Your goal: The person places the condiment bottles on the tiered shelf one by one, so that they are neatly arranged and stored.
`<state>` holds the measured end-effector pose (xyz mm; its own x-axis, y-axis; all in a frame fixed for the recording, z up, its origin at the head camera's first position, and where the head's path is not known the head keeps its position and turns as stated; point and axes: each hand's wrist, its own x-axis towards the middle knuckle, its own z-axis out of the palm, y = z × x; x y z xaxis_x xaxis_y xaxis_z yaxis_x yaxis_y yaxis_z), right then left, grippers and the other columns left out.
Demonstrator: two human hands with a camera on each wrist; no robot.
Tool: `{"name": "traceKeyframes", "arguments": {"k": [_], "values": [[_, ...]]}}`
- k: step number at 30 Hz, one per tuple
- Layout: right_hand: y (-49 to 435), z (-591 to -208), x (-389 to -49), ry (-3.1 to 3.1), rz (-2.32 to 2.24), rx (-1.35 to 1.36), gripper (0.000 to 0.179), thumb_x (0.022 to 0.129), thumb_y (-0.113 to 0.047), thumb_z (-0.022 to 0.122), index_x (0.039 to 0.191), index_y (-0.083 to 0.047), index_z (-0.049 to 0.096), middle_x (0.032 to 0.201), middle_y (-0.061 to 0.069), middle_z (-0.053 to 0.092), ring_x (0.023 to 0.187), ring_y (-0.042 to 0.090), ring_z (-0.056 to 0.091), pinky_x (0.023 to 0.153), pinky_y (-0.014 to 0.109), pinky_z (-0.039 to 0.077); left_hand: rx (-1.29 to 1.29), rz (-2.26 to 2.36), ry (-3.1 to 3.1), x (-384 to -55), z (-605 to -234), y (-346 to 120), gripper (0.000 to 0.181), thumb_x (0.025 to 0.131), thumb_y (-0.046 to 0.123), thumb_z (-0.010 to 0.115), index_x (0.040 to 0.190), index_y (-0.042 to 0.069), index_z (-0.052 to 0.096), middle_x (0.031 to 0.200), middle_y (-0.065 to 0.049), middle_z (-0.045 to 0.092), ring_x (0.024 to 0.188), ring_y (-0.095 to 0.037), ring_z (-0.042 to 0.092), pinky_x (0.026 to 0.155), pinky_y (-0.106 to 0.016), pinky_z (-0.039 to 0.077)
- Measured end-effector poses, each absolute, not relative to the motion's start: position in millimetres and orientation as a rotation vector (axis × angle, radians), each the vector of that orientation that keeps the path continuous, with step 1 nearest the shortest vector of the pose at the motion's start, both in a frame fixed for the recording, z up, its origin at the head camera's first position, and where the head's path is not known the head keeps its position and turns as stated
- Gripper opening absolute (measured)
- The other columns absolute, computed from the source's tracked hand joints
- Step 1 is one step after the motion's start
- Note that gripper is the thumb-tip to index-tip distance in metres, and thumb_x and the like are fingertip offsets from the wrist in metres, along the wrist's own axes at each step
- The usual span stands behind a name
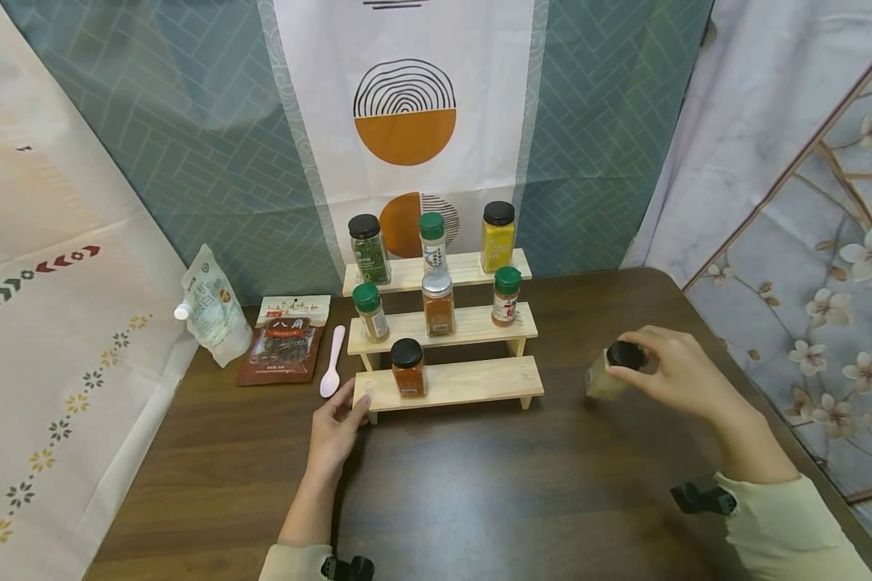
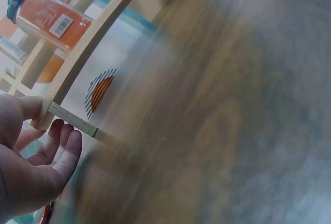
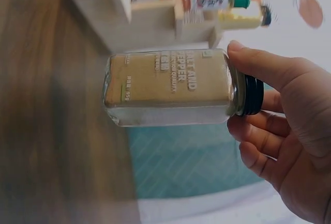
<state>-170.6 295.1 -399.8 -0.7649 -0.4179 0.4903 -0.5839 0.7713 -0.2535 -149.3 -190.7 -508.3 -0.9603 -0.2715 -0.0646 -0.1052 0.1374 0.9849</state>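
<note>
By its black lid my right hand (image 1: 664,367) holds a square glass seasoning jar (image 3: 168,87) labelled salt and pepper, with pale tan powder inside. In the head view this jar is a little blurred, right of the three-tier wooden spice rack (image 1: 472,379). My left hand (image 1: 337,428) grips the left end of the rack's lowest step, thumb on top and fingers curled below. On that step stands a black-lidded jar of orange-red spice (image 1: 410,369). A green-capped bottle (image 1: 374,315), a silver-capped jar (image 1: 439,307) and a red-labelled bottle (image 1: 505,298) stand on the middle step.
The top step carries a jar of green herbs (image 1: 370,254), a white-labelled bottle (image 1: 433,246) and a yellow jar (image 1: 497,238). Left of the rack are a pink spoon (image 1: 332,363), a brown spice packet (image 1: 285,343) and a white spouted pouch (image 1: 215,311). Curtains border the brown table (image 1: 472,492).
</note>
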Motion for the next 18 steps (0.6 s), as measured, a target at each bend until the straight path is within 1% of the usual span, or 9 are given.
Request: {"name": "traceKeyframes", "arguments": {"k": [4, 10, 14, 18], "values": [[277.3, -391.2, -174.8, -2.544, 0.579, 0.785, 0.042, 0.072, -0.020, 0.092, 0.106, -0.001, 0.074, 0.081, -0.003, 0.062, 0.066, 0.010, 0.051, 0.057, 0.029, 0.045, 0.376, -1.942, -2.268, -148.7, -508.5, -190.8, 0.048, 0.098, 0.010, 0.069, 0.144, 0.002, 0.056, 0.103, -0.018, 0.063, 0.080, -0.008, 0.064, 0.070, -0.020, 0.056], [249.7, -382.5, -180.0, -2.510, 0.617, 0.827, 0.040, 0.073, -0.020, 0.091, 0.104, -0.001, 0.074, 0.079, -0.002, 0.060, 0.065, 0.012, 0.050, 0.056, 0.028, 0.043, 0.346, -1.968, -2.265, -147.5, -502.1, -189.8, 0.050, 0.098, 0.010, 0.069, 0.144, -0.002, 0.053, 0.108, -0.020, 0.065, 0.080, -0.010, 0.062, 0.070, -0.021, 0.056], [230.9, -380.0, -182.4, -2.520, 0.640, 0.840, 0.041, 0.076, -0.022, 0.090, 0.105, 0.001, 0.073, 0.081, 0.001, 0.062, 0.065, 0.014, 0.050, 0.056, 0.029, 0.044, 0.347, -1.947, -2.259, -148.0, -507.3, -190.8, 0.049, 0.098, 0.012, 0.069, 0.143, -0.001, 0.055, 0.107, -0.019, 0.066, 0.078, -0.009, 0.062, 0.069, -0.021, 0.055], [213.6, -378.1, -184.2, -2.535, 0.687, 0.853, 0.043, 0.078, -0.025, 0.090, 0.107, 0.001, 0.073, 0.084, 0.002, 0.063, 0.065, 0.015, 0.052, 0.057, 0.029, 0.045, 0.359, -1.949, -2.249, -148.0, -509.7, -190.6, 0.048, 0.097, 0.010, 0.070, 0.143, 0.000, 0.056, 0.111, -0.020, 0.066, 0.079, -0.009, 0.063, 0.069, -0.021, 0.056]]}}
